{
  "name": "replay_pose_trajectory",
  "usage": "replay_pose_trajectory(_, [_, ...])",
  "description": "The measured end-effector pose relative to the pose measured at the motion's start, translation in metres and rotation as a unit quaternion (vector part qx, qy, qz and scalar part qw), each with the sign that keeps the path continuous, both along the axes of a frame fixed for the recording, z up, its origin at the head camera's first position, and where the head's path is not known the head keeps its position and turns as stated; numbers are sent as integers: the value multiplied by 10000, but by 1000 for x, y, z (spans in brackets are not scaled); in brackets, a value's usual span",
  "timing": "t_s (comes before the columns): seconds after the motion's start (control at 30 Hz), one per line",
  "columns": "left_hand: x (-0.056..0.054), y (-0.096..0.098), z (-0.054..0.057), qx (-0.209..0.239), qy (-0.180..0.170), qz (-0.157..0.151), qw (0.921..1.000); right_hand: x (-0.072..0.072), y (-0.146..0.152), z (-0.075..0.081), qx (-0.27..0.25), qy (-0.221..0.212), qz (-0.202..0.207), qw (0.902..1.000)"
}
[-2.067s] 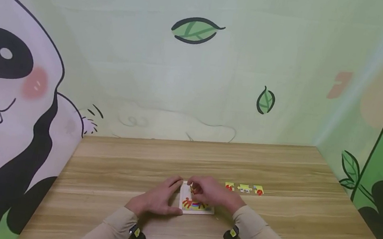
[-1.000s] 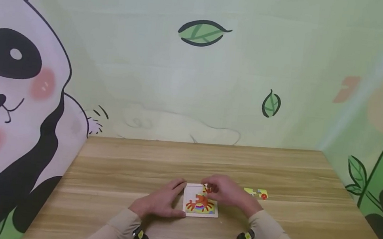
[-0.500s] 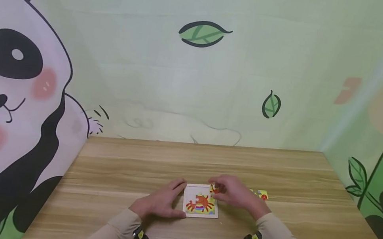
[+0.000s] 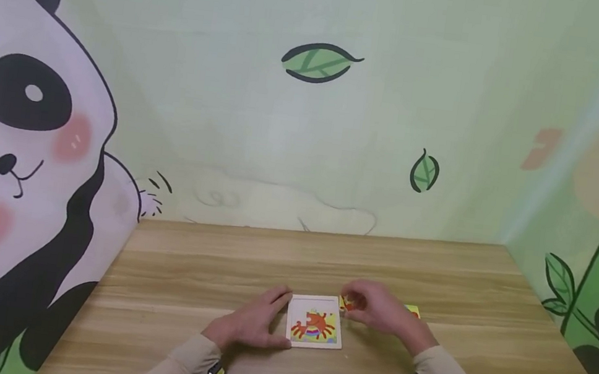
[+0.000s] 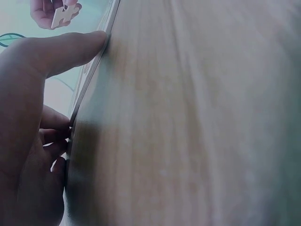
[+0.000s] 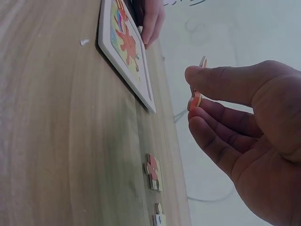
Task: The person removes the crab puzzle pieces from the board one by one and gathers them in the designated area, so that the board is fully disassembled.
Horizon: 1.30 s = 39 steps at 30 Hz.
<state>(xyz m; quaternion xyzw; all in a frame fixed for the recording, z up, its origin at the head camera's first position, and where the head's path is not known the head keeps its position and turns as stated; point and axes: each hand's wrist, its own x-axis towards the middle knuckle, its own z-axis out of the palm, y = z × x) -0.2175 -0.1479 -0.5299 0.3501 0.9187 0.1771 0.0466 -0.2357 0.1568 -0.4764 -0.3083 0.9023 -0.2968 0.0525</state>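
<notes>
My left hand point(image 4: 252, 318) holds the left side of a square white puzzle tray point(image 4: 299, 305), thumb at the near corner and fingers toward the far corner. Set pieces along the tray's near and right parts form an orange-red animal point(image 4: 314, 325) with a rainbow band; bare white shows at its upper left. Just right of the tray, my right hand point(image 4: 382, 309) pinches a red and yellow jigsaw piece point(image 6: 195, 100) between thumb and fingers. The left wrist view shows the pale back of this jigsaw piece point(image 5: 65, 16), with its tabs and notches.
Beyond the right hand lie loose puzzle pieces, among them a red and yellow one point(image 6: 154, 172) and another point(image 6: 159, 218) at the frame's bottom. A tiny white scrap point(image 6: 84, 42) lies near the tray. A printed wall cloth point(image 4: 219, 108) stands behind the wooden table point(image 4: 184, 254).
My right hand has moved from above the tray to its right side, holding the jigsaw piece, and now covers most of the loose pieces. The left hand stays at the tray. The head view has shifted slightly.
</notes>
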Motion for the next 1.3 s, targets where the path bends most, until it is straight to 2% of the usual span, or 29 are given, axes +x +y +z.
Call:
replay_pose_trajectory(0.2, [0, 1, -1, 21, 2, 0, 10000, 2, 6, 3, -164, 99, -6, 9998])
replay_pose_trajectory(0.43, [1, 1, -1, 41, 4, -18, 10000, 5, 12, 4, -41, 33, -97, 9999])
replay_pose_trajectory(0.73, [0, 0, -3, 115, -37, -29, 9999, 4, 24, -2, -100, 147, 20, 9998])
replay_pose_trajectory(1.3, [0, 1, -2, 56, -30, -10, 10000, 14, 43, -12, 94, -49, -211, 9997])
